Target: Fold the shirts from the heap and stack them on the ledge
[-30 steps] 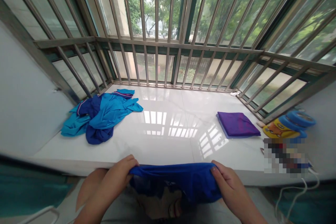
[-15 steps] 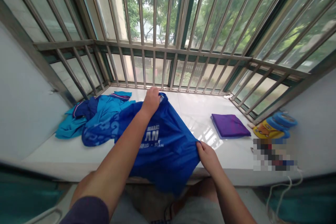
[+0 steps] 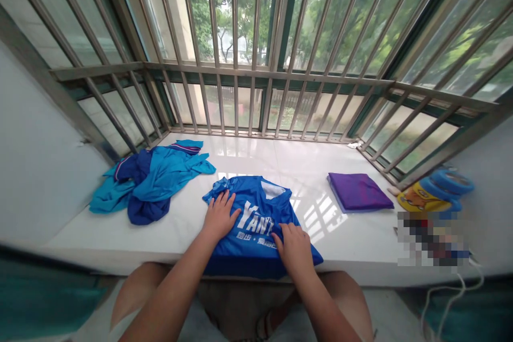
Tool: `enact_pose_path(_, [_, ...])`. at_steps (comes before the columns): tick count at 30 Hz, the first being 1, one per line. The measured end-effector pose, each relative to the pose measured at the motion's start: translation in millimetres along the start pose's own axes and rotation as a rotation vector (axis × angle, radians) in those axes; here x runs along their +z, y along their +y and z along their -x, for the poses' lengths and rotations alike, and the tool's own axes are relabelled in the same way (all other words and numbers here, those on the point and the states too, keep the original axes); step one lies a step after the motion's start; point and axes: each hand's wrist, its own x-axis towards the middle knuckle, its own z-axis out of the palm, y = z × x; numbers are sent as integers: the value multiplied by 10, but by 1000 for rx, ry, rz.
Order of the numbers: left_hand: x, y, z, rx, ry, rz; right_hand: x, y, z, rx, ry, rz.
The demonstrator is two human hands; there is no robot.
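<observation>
Careful: the blue printed jersey [image 3: 260,197] lies flattened at the front edge of the white tiled window sill [image 3: 256,155], its near side drooping over, so a hard drag could slide it off. Your left hand [image 3: 219,216] and right hand [image 3: 294,248] press flat on it, fingers spread apart, clamping nothing, touching only the fabric.

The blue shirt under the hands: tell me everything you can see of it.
The royal-blue shirt looks like thin, slightly shiny synthetic fabric, with large white lettering partly readable as "YAN" and smaller white characters below. It lies roughly flattened and folded on the white tiled ledge, near the front edge, with a pale patch at its far side. The left hand and right hand rest on it, fingers spread.
</observation>
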Motion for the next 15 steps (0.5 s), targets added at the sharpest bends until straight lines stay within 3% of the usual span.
enact_pose_path(4, [-46, -199, 219, -174, 23, -62, -130, 148, -207, 19, -64, -289])
enact_pose_path(7, [-61, -320, 441, -312, 33, -108, -264, 584, -343, 274, 77, -510])
enact_pose_path(11, [-172, -394, 662, -362, -34, -135, -454, 1171, -480, 629, 217, -462])
enact_pose_path(13, [-286, -377, 696, -340, -75, -129, -518, 1221, -491, 647, 286, -409])
enact_pose_path(15, [-415, -328, 673, -321, -79, -120, -517, 1048, -446, 478, 355, -339])
